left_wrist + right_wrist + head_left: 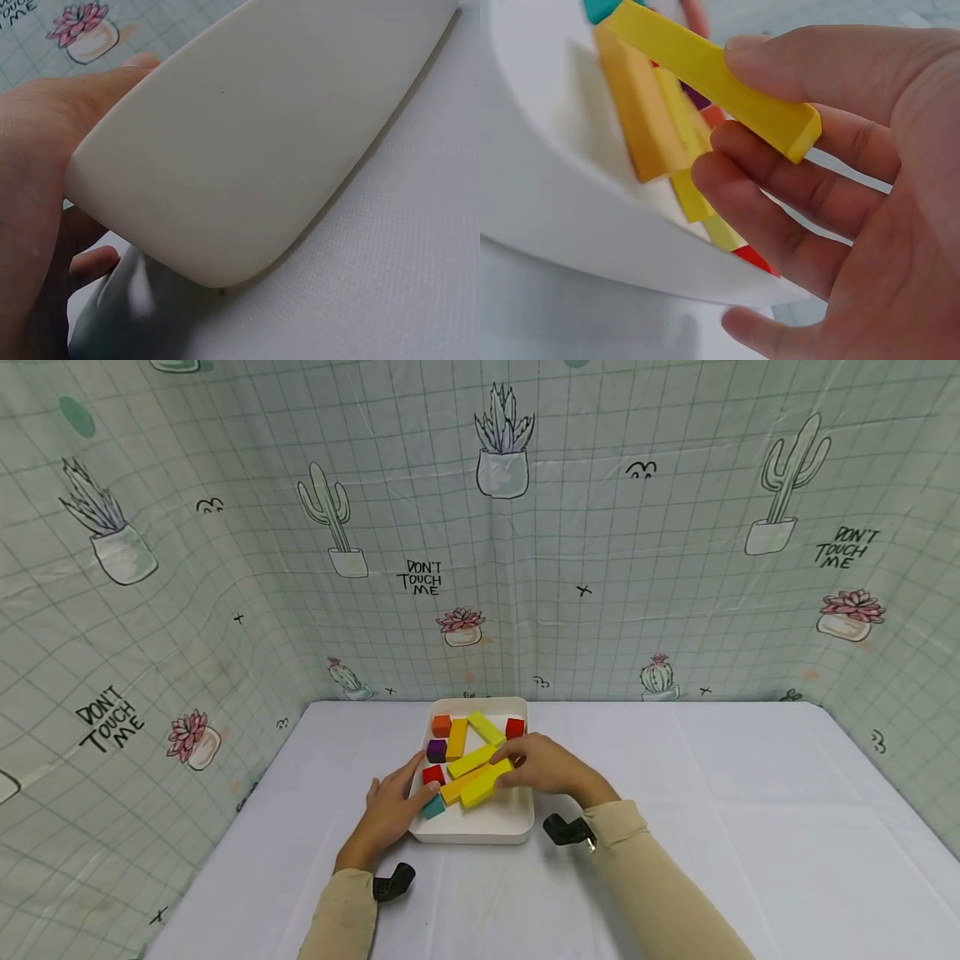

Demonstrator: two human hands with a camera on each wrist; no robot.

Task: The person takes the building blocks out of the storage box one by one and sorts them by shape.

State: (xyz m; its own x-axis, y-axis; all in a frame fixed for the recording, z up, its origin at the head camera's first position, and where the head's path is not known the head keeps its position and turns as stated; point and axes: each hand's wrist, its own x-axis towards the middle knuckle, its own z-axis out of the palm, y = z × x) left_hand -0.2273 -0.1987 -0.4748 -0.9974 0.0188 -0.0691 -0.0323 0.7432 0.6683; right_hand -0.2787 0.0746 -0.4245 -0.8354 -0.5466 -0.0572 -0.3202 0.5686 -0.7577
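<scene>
A shallow white tray holding several coloured wooden blocks stands on the table. My left hand grips its near left side, thumb over the rim; the left wrist view shows the tray's outer wall with fingers behind and below it. With thumb and fingertips, my right hand pinches a long yellow block, tilted over the tray's right half. Just beneath it lie an orange-yellow block and another yellow block. A teal block and a red cube sit near the left thumb.
Farther back in the tray are an orange cube, a purple cube, an upright-lying amber block, a lime block and a red cube. A white cloth covers the table; a patterned curtain hangs behind.
</scene>
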